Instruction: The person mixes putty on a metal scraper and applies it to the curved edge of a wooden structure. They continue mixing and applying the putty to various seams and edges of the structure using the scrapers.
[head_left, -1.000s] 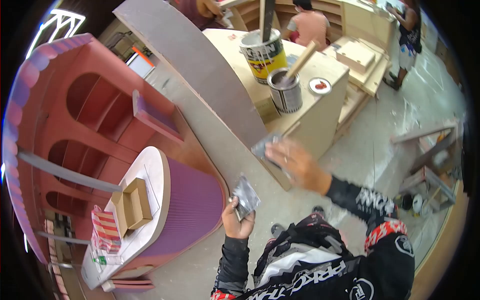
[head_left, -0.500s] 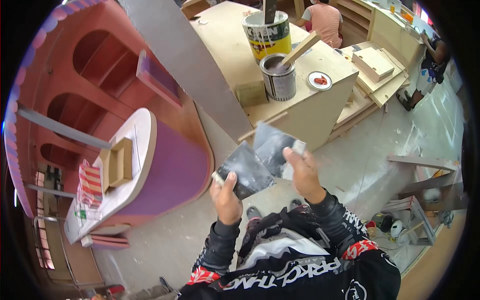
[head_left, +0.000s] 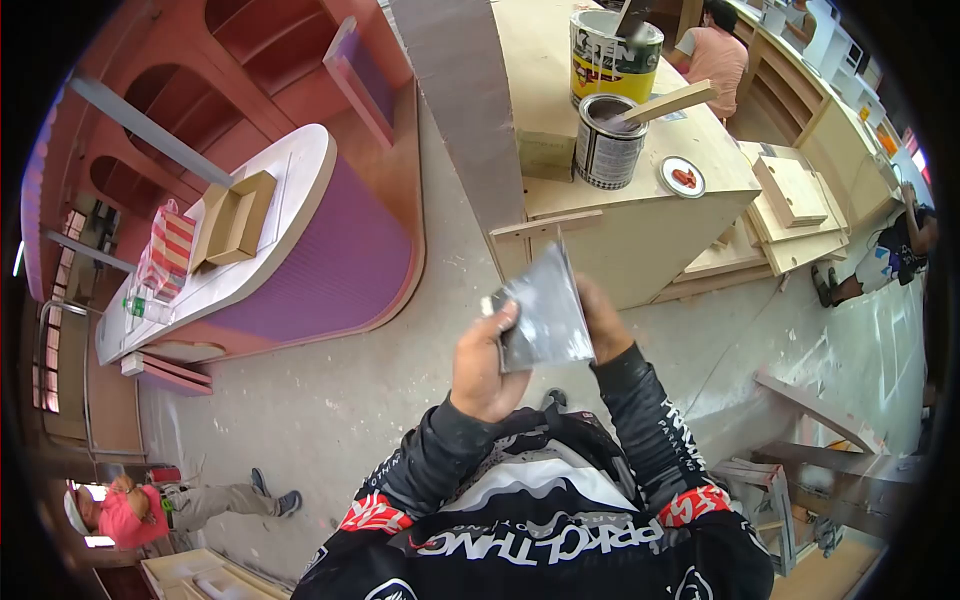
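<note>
My left hand (head_left: 482, 365) is closed on a flat, square putty spreader (head_left: 545, 318), its dark blade smeared with pale filler. My right hand (head_left: 606, 325) grips a second putty spreader (head_left: 575, 280), turned almost edge-on against the first; its fingers are partly hidden. Both hands are in front of my body, near a plywood cabinet (head_left: 640, 245). On its top stand an open metal can (head_left: 608, 155) with a wooden stick (head_left: 675, 102) in it and a larger yellow-labelled can (head_left: 612, 75). A white lid (head_left: 682, 178) with a red-orange dab lies beside them.
At left stands a purple curved counter (head_left: 330, 250) carrying an open cardboard box (head_left: 235, 220) and a striped bag (head_left: 168, 250). Stacked wooden panels (head_left: 795, 205) lie at right. A wooden frame (head_left: 780, 500) stands lower right. Other people are around, one in pink (head_left: 130, 515) at lower left.
The two spreaders, fanned apart before, now overlap, with the right one turned edge-on. My view has shifted, bringing a person in pink into sight at lower left.
</note>
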